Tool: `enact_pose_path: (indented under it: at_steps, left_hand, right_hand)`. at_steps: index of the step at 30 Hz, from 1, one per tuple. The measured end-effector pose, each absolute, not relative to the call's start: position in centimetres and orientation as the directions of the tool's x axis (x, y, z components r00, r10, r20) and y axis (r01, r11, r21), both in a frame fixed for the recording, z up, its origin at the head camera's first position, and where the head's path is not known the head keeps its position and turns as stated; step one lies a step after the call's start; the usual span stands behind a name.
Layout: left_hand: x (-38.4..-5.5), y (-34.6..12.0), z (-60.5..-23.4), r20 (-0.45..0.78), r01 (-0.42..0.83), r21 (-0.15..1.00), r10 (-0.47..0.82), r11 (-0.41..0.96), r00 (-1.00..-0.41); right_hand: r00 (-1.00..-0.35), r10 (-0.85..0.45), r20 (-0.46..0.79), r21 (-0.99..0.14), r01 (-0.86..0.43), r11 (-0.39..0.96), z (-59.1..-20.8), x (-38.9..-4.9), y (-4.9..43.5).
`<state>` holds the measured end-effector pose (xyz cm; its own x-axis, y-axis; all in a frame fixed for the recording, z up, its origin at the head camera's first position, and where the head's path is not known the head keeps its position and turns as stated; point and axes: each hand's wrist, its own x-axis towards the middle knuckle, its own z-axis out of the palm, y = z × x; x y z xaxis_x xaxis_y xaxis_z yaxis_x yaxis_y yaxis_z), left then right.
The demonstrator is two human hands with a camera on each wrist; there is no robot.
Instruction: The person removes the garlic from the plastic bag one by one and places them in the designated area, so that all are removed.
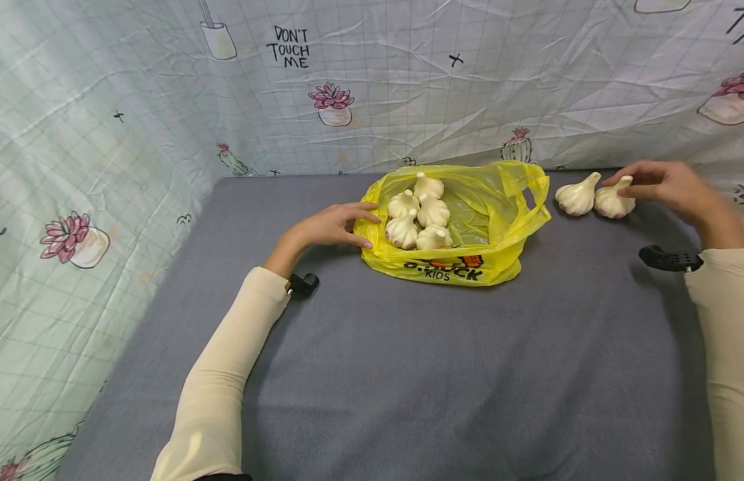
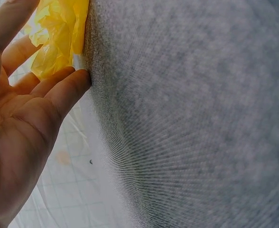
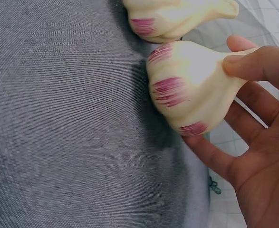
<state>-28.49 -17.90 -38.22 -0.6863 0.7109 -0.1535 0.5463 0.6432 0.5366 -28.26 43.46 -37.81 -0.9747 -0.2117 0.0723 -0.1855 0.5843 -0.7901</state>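
A yellow plastic bag (image 1: pixel 504 257) lies with its mouth spread, and several garlic bulbs (image 1: pixel 433 212) sit in its left part. At the bag's left side, my left hand (image 1: pixel 332 226) touches the crumpled plastic with loosely extended fingers; the left wrist view shows this yellow plastic (image 2: pixel 58 42) by the fingertips. To the right of the bag, my right hand (image 1: pixel 678 190) pinches the neck of a garlic bulb (image 3: pixel 191 88) between thumb and fingers. This bulb has purple streaks and is at the tabletop. Another garlic bulb (image 1: pixel 578 195) lies just left of it.
A grey cloth (image 1: pixel 444 374) covers the table. Behind and to the left hangs a pale curtain (image 1: pixel 384 73) printed with potted plants and words. The bag's handle loop (image 1: pixel 534 194) stands up on its right side, towards the loose bulbs.
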Motion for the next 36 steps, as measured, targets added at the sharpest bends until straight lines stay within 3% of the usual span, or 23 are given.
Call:
enact_pose_path:
  at_steps: [14,24,36]
  left_hand:
    - [-28.5,-17.9,-38.0,-0.159,0.550,0.532,0.714,0.644,-0.682]
    - [-28.4,-17.9,-38.1,-0.164,0.540,0.546,0.714,0.640,-0.681]
    - [-28.6,-17.9,-38.0,-0.163,0.549,0.543,0.721,0.635,-0.674]
  right_hand:
    - [-0.956,-0.275,0.101,-0.795,-0.244,0.555,-38.2,-28.2,43.2]
    - [-0.971,-0.239,0.023,-0.704,-0.185,0.685,-37.7,-27.8,43.1]
    - [-0.964,-0.251,0.082,-0.623,-0.247,0.742,-34.4,-27.2,41.9]
